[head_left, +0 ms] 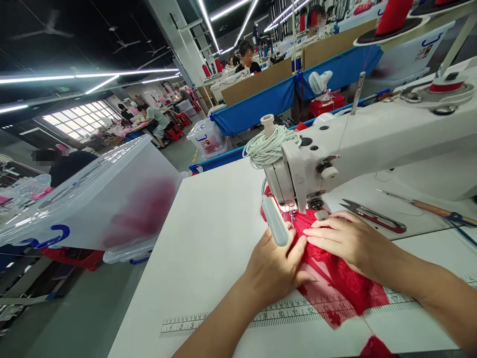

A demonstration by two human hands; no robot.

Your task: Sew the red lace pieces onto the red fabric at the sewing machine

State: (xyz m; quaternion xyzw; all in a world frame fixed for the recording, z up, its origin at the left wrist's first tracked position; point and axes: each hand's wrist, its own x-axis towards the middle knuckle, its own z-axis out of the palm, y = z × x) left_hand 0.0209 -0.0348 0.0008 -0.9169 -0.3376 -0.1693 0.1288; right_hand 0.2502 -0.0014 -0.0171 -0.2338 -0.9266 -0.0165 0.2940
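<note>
Red lace fabric [330, 261] with a sheer part lies under the needle area of a white sewing machine [372, 134]. My left hand [274, 261] rests on its left edge with the fingers apart and the thumb stretched out. Part of that hand is hidden behind a grey-white lamp [276, 221] by the machine head. On the right side of the lace my right hand [345, 243] lies flat, its fingers stretched toward the presser foot [292, 215]. A smaller red piece [375, 347] hangs from a thread at the table's front edge.
Thread snips [374, 216] and a wooden-handled tool [436, 208] lie right of the needle. A printed ruler [208, 320] runs along the white table [194, 238]. Pale cord [270, 144] is coiled on the machine head. Plastic bins [112, 199] stand left; several people work beyond.
</note>
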